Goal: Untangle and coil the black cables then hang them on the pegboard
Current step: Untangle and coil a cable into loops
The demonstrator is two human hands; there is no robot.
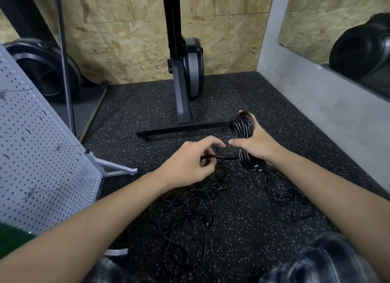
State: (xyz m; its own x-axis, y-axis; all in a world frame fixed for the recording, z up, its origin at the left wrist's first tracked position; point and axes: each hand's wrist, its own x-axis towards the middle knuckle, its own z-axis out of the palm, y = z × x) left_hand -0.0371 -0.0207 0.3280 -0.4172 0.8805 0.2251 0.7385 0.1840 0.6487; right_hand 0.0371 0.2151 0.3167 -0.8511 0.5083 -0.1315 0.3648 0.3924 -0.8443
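My right hand (256, 144) grips a coil of black cable (242, 125), several loops held upright above the floor. A free strand of that cable (226, 157) runs left from the coil's lower part to my left hand (191, 163), which pinches it between curled fingers and thumb. Below both hands a loose tangle of black cables (190, 215) is spread over the speckled black floor, with another clump (285, 196) to the right. The grey pegboard (35, 156) leans at the left, with a few metal hooks (45, 191) sticking out.
A black exercise machine stands ahead, its T-shaped base bar (181, 129) just behind my hands. The pegboard's metal foot (114, 168) juts onto the floor at left. A grey concrete ledge (320, 97) borders the right side. My knees (316, 263) are at the bottom edge.
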